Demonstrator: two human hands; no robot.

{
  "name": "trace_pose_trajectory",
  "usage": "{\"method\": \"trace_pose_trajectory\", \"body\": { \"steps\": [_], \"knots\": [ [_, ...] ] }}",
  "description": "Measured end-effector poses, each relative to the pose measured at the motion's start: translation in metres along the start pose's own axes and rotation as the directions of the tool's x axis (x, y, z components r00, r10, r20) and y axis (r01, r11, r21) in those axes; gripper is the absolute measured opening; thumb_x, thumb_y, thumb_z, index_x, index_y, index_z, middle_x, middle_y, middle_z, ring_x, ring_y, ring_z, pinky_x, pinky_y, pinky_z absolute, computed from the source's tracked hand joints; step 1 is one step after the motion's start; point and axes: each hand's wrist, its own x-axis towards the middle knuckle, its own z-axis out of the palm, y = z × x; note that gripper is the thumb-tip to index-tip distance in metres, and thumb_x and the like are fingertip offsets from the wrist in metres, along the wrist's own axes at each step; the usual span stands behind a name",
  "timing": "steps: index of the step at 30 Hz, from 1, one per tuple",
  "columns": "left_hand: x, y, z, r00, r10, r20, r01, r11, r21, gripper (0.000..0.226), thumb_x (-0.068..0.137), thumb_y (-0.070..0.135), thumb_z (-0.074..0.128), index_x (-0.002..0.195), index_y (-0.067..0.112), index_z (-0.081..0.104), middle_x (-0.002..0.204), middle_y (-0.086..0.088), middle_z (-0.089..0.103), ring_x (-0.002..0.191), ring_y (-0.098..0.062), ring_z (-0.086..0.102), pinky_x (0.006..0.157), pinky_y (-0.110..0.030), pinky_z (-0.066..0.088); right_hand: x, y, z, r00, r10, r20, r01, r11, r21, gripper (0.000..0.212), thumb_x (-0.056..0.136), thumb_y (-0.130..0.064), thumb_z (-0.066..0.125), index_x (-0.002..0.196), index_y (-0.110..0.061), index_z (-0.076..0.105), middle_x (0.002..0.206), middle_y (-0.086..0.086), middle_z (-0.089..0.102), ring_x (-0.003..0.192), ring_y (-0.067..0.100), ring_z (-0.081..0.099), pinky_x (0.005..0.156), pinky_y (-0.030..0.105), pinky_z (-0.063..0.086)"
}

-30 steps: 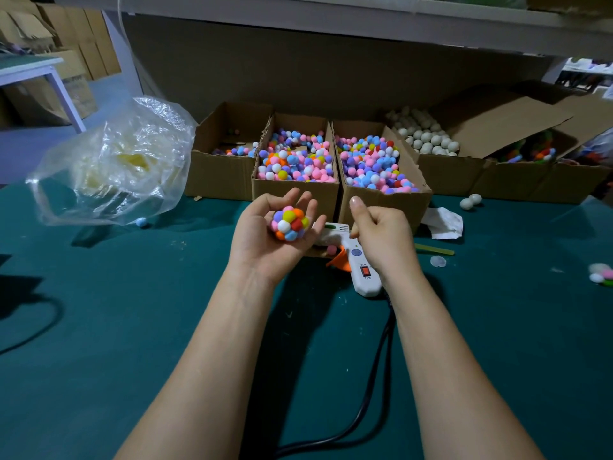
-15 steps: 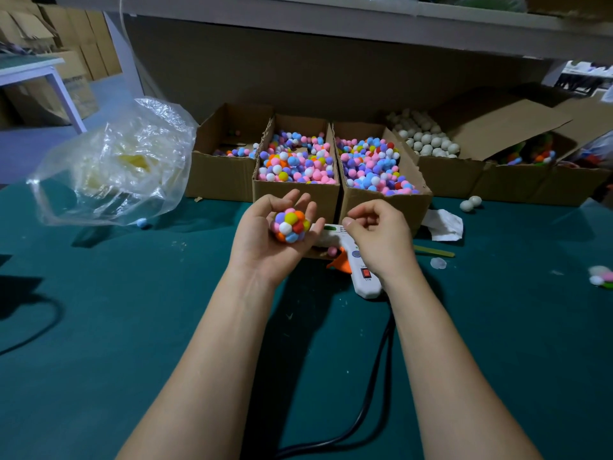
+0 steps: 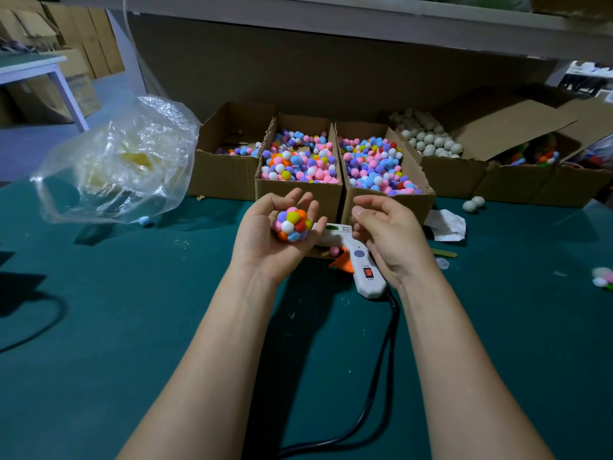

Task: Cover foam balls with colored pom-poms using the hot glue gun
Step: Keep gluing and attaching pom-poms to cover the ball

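Observation:
My left hand (image 3: 262,247) grips a foam ball covered in coloured pom-poms (image 3: 292,224), palm up, fingers curled round it. Just to its right, my right hand (image 3: 388,234) hovers with loosely curled fingers and holds nothing. Under that hand the white hot glue gun (image 3: 363,268) with an orange trigger lies on the green table, nozzle pointing left. Behind the hands stand two cardboard boxes of loose pom-poms (image 3: 300,161) (image 3: 374,164). A box of plain white foam balls (image 3: 428,141) stands further right.
A crumpled clear plastic bag (image 3: 116,161) sits at the left. The gun's black cable (image 3: 374,393) runs toward me between my arms. A white tissue (image 3: 446,224) and two loose foam balls (image 3: 472,204) lie right of the boxes. A nearly empty box (image 3: 222,174) stands at back left.
My right hand has uncurled from a fist and turned palm toward the ball. My left hand has kept hold of the covered ball, turning it slightly.

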Motion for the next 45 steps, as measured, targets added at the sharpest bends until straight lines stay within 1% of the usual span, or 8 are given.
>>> {"method": "trace_pose_trajectory", "body": {
  "steps": [8,11,14,21,28,36,41,45],
  "knots": [
    [-0.0001,0.0008,0.0011,1.000,-0.001,-0.002,0.001,1.000,-0.009,0.046,0.063,0.002,0.056,0.109,0.005,0.066,0.120,-0.015,0.065,0.109,-0.026,0.063,0.090,-0.043,0.053,-0.0039,-0.0067,-0.0020,0.996,0.003,0.092,-0.019,0.984,0.178,0.025,0.088,0.007,0.057,0.097,-0.015,0.064,0.088,0.003,0.066,0.081,0.012,0.064,0.073,0.023,0.054],
    [0.0000,0.0009,0.0013,1.000,-0.003,-0.006,0.003,1.000,-0.002,0.042,0.069,0.002,0.055,0.110,0.004,0.065,0.121,-0.015,0.065,0.110,-0.026,0.063,0.090,-0.043,0.052,-0.0050,-0.0066,-0.0020,0.996,0.007,0.086,-0.028,0.970,0.243,0.017,0.087,0.002,0.061,0.096,-0.013,0.064,0.085,0.003,0.066,0.078,0.011,0.063,0.068,0.022,0.053],
    [0.0002,0.0005,0.0008,1.000,-0.006,-0.010,0.006,1.000,0.007,0.034,0.080,0.003,0.052,0.111,0.004,0.065,0.122,-0.015,0.065,0.111,-0.026,0.062,0.092,-0.042,0.052,-0.0040,-0.0053,-0.0011,0.997,0.017,0.080,-0.033,0.977,0.210,0.011,0.086,-0.009,0.069,0.094,-0.014,0.064,0.083,0.002,0.065,0.076,0.012,0.061,0.066,0.023,0.051],
    [0.0004,0.0010,0.0000,1.000,-0.005,0.004,0.005,1.000,0.006,0.036,0.078,0.002,0.051,0.112,0.005,0.064,0.121,-0.015,0.064,0.110,-0.026,0.062,0.091,-0.042,0.052,-0.0030,-0.0013,0.0007,0.997,-0.038,0.070,0.027,0.989,0.148,0.007,0.084,-0.011,0.072,0.086,-0.016,0.067,0.072,-0.002,0.070,0.069,0.010,0.066,0.067,0.023,0.053],
    [-0.0013,0.0016,0.0010,1.000,-0.002,0.012,0.002,1.000,-0.013,0.047,0.064,0.003,0.055,0.110,0.004,0.065,0.120,-0.016,0.065,0.109,-0.026,0.063,0.090,-0.043,0.052,-0.0084,-0.0059,0.0021,0.984,-0.060,0.170,0.016,0.968,0.251,0.006,0.087,-0.006,0.065,0.086,-0.011,0.068,0.067,0.001,0.072,0.063,0.010,0.069,0.058,0.017,0.054],
    [-0.0007,0.0010,0.0008,1.000,0.004,0.004,-0.004,1.000,-0.014,0.047,0.063,0.002,0.056,0.110,0.004,0.065,0.120,-0.016,0.065,0.108,-0.026,0.063,0.093,-0.043,0.052,-0.0027,0.0003,0.0052,0.996,-0.062,0.069,0.062,0.998,0.004,0.021,0.099,-0.011,0.049,0.092,-0.020,0.067,0.057,-0.008,0.056,0.057,0.006,0.051,0.057,0.022,0.044],
    [0.0001,0.0004,0.0001,1.000,0.004,0.002,-0.004,1.000,-0.009,0.049,0.063,0.002,0.056,0.110,0.004,0.065,0.121,-0.016,0.064,0.110,-0.027,0.063,0.091,-0.043,0.052,-0.0035,0.0012,0.0057,0.994,-0.071,0.088,0.074,0.997,-0.023,0.015,0.093,-0.011,0.060,0.092,-0.026,0.063,0.087,-0.001,0.065,0.077,0.007,0.063,0.063,0.015,0.051],
    [0.0003,0.0004,-0.0002,1.000,0.004,0.002,-0.004,1.000,-0.001,0.048,0.063,0.002,0.056,0.110,0.004,0.065,0.121,-0.016,0.064,0.109,-0.026,0.063,0.093,-0.043,0.052,-0.0030,0.0008,0.0037,0.993,-0.094,0.065,0.098,0.993,-0.063,0.015,0.090,-0.007,0.063,0.085,-0.021,0.065,0.084,-0.001,0.067,0.067,0.003,0.065,0.062,0.015,0.052]
  ]
}}
